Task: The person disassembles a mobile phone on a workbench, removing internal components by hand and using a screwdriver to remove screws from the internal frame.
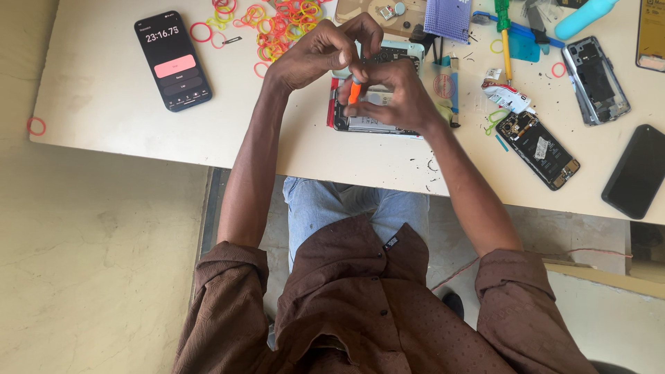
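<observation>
Both hands meet above an opened phone (367, 121) that lies flat on the counter (104, 90), just above the middle of the frame. Its long axis runs left to right across the picture, insides facing up. The left hand (322, 52) arches over from the upper left, fingers (364, 28) curled down and pinching the top of a small orange tool (354, 91). The right hand (398, 93) closes around the same tool from the right. The tool stands nearly upright, its lower end pointing down at the phone's left part. A pile of rubber bands (277, 24) sits just left of the hands, and a phone with a lit screen (172, 60) lies at the upper left, well apart.
</observation>
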